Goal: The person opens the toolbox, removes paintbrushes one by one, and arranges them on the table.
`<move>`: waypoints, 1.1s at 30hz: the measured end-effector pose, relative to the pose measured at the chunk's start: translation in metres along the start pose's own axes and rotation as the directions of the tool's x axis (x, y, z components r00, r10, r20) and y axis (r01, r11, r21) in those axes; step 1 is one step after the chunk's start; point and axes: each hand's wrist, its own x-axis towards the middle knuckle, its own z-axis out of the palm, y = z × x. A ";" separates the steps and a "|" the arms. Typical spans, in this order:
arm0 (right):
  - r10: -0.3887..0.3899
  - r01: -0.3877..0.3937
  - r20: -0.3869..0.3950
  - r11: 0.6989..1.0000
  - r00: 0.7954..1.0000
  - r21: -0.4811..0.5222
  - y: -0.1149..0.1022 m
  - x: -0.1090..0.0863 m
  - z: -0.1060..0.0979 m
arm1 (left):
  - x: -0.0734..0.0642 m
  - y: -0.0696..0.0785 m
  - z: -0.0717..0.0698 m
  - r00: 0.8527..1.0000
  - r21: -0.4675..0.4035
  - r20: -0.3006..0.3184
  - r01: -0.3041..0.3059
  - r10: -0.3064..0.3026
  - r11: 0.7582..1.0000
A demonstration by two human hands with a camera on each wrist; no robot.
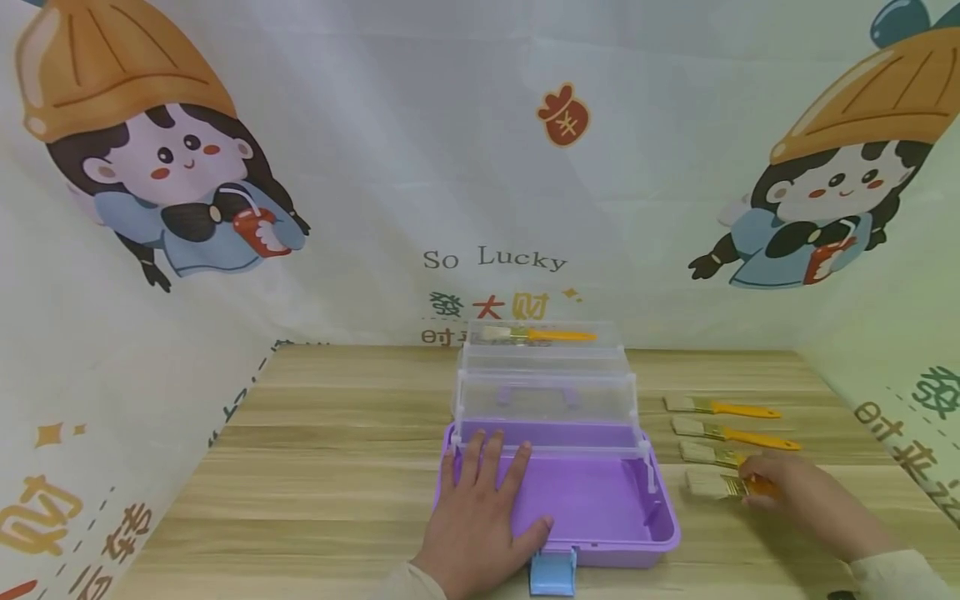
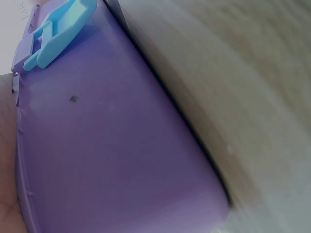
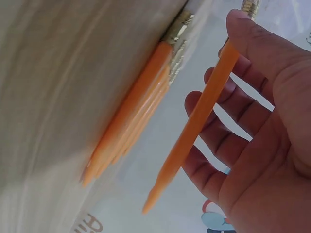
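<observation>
My right hand pinches the orange handle of a flat paintbrush between thumb and fingers. The right wrist view shows that handle raised off the table. In the head view its pale bristles point left, toward a purple storage box. Across the box's front left part lies my left hand, fingers spread over the inside and palm at the front rim. Beside its thumb hangs a light blue latch. Behind, clear folding trays stand raised, with another paintbrush in the topmost one.
On the wooden table, right of the box, more orange-handled paintbrushes lie in a row, bristles left. My right hand partly covers the nearest of these. A printed cloth hangs behind and along both sides of the table.
</observation>
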 end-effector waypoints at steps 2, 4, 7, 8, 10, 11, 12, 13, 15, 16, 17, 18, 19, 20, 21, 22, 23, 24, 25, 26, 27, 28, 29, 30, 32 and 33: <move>-0.021 0.021 -0.016 1.000 1.000 -0.011 0.001 -0.003 0.002 | 0.000 0.000 0.000 1.000 0.000 0.001 0.000 0.000 1.000; -0.012 0.012 -0.002 1.000 1.000 0.003 0.001 -0.006 0.003 | 0.000 0.000 0.000 1.000 -0.001 0.002 0.000 0.000 1.000; 0.014 -0.015 0.043 0.999 0.999 0.042 0.002 -0.009 0.004 | 0.000 0.000 0.000 1.000 -0.001 0.000 0.000 0.000 1.000; 0.028 -0.032 0.066 0.998 0.997 0.054 0.003 -0.010 0.004 | 0.000 0.000 0.000 1.000 0.000 -0.001 0.000 0.000 1.000; 0.040 -0.047 0.100 0.996 0.994 0.069 0.003 -0.011 0.004 | 0.000 0.000 0.000 1.000 -0.001 -0.003 0.000 0.000 1.000; 0.044 -0.053 0.115 0.996 0.992 0.077 0.003 -0.011 0.004 | 0.000 0.000 0.001 1.000 -0.001 -0.006 0.000 0.000 1.000; 0.049 -0.060 0.130 0.995 0.990 0.083 0.003 -0.012 0.004 | 0.000 0.000 0.001 1.000 -0.003 -0.008 0.000 0.000 1.000; 0.053 -0.066 0.146 0.994 0.988 0.087 0.003 -0.012 0.004 | 0.000 -0.001 0.001 1.000 -0.004 -0.011 0.000 0.000 1.000; 0.070 -0.088 0.180 0.992 0.981 0.092 0.003 -0.011 0.004 | -0.001 -0.001 0.002 1.000 -0.006 -0.020 -0.003 0.003 1.000; 0.079 -0.099 0.195 0.991 0.978 0.092 0.003 -0.011 0.004 | -0.001 -0.001 0.002 1.000 -0.005 -0.025 -0.005 0.005 1.000; 0.090 -0.112 0.209 0.989 0.974 0.093 0.003 -0.011 0.004 | -0.001 -0.001 0.002 1.000 -0.003 -0.030 -0.007 0.006 1.000; 0.098 -0.121 0.221 0.988 0.970 0.093 0.003 -0.010 0.004 | -0.001 -0.001 0.002 0.999 -0.003 -0.037 -0.010 0.010 1.000; 0.104 -0.128 0.229 0.987 0.968 0.096 0.003 -0.010 0.004 | -0.001 -0.001 0.001 0.999 -0.001 -0.041 -0.012 0.012 1.000; 0.112 -0.138 0.237 0.986 0.965 0.095 0.004 -0.010 0.003 | -0.001 -0.001 0.001 0.999 0.001 -0.044 -0.014 0.014 1.000; 0.115 -0.141 0.241 0.985 0.964 0.096 0.004 -0.010 0.004 | -0.001 -0.001 0.001 0.999 0.002 -0.047 -0.016 0.016 1.000; 0.117 -0.143 0.245 0.985 0.962 0.094 0.005 -0.011 0.004 | -0.001 -0.001 0.001 0.999 0.003 -0.045 -0.015 0.015 1.000; 0.117 -0.145 0.249 0.985 0.961 0.097 0.005 -0.011 0.004 | -0.001 -0.001 0.001 0.999 0.005 -0.042 -0.015 0.015 1.000; 0.116 -0.144 0.251 0.985 0.961 0.096 0.006 -0.011 0.004 | -0.001 -0.001 0.001 0.999 0.005 -0.039 -0.014 0.014 1.000; 0.118 -0.146 0.252 0.985 0.960 0.093 0.006 -0.012 0.004 | 0.000 -0.001 0.001 0.999 0.007 -0.034 -0.012 0.012 1.000; 0.120 -0.147 0.255 0.985 0.960 0.090 0.007 -0.012 0.005 | 0.000 -0.001 0.002 0.999 0.008 -0.030 -0.010 0.011 1.000; 0.120 -0.147 0.256 0.985 0.959 0.089 0.007 -0.012 0.005 | 0.000 -0.001 0.002 1.000 0.009 -0.027 -0.009 0.010 1.000; 0.122 -0.151 0.259 0.984 0.958 0.092 0.008 -0.012 0.005 | 0.000 -0.001 0.002 1.000 0.010 -0.024 -0.008 0.008 1.000; 0.124 -0.153 0.261 0.984 0.957 0.093 0.008 -0.012 0.006 | 0.000 -0.001 0.003 1.000 0.011 -0.022 -0.007 0.007 1.000; 0.126 -0.156 0.264 0.983 0.956 0.096 0.009 -0.012 0.006 | 0.000 -0.001 0.003 1.000 0.009 -0.021 -0.007 0.007 1.000; 0.130 -0.164 0.272 0.980 0.954 0.109 0.010 -0.012 0.006 | 0.000 -0.001 0.003 1.000 0.008 -0.020 -0.007 0.007 1.000; 0.131 -0.168 0.276 0.979 0.952 0.118 0.010 -0.012 0.006 | 0.000 -0.001 0.003 1.000 0.006 -0.020 -0.007 0.007 1.000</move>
